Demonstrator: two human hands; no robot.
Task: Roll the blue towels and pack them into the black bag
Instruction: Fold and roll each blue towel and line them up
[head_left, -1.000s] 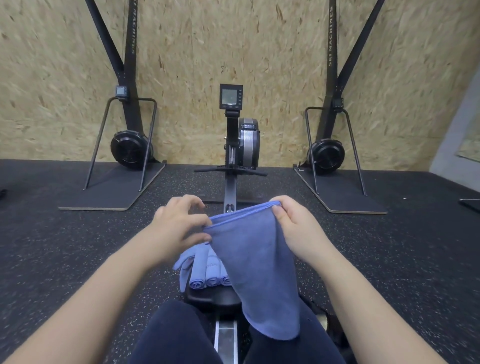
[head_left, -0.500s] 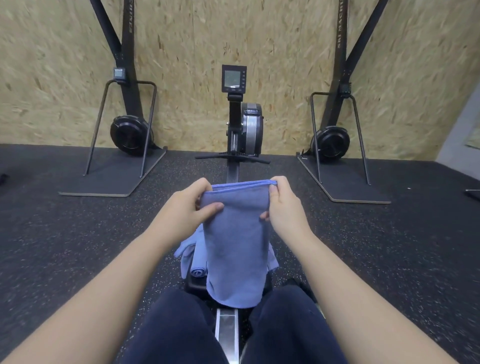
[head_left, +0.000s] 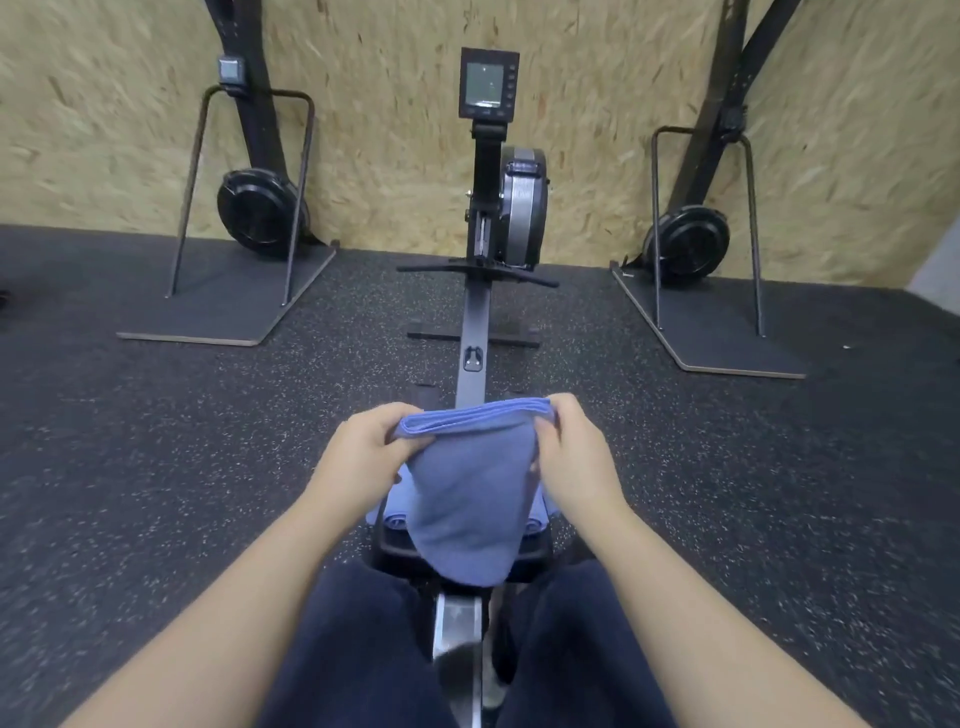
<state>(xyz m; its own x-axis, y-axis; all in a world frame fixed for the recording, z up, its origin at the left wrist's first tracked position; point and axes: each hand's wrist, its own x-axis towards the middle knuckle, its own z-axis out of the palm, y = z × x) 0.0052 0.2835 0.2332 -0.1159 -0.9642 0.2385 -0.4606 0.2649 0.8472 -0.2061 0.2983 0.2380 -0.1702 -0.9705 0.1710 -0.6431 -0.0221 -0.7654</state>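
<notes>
A folded blue towel (head_left: 467, 499) hangs in front of me over the rowing machine's black seat (head_left: 395, 545). My left hand (head_left: 363, 452) pinches its upper left corner and my right hand (head_left: 574, 457) pinches its upper right corner, so the folded top edge is stretched between them. Behind the hanging towel, rolled blue towels (head_left: 387, 519) lie on the seat, mostly hidden. No black bag is in view.
The rowing machine's rail (head_left: 475, 358) runs forward to its flywheel and monitor (head_left: 488, 83) at the chipboard wall. Two ski machines stand on platforms, one at left (head_left: 228, 306) and one at right (head_left: 727, 332). My dark-trousered legs straddle the rail over the black speckled floor.
The towel has been folded shorter and held lower. My head has tipped down, so the machines appear higher in view. Both hands keep their hold on the top corners.
</notes>
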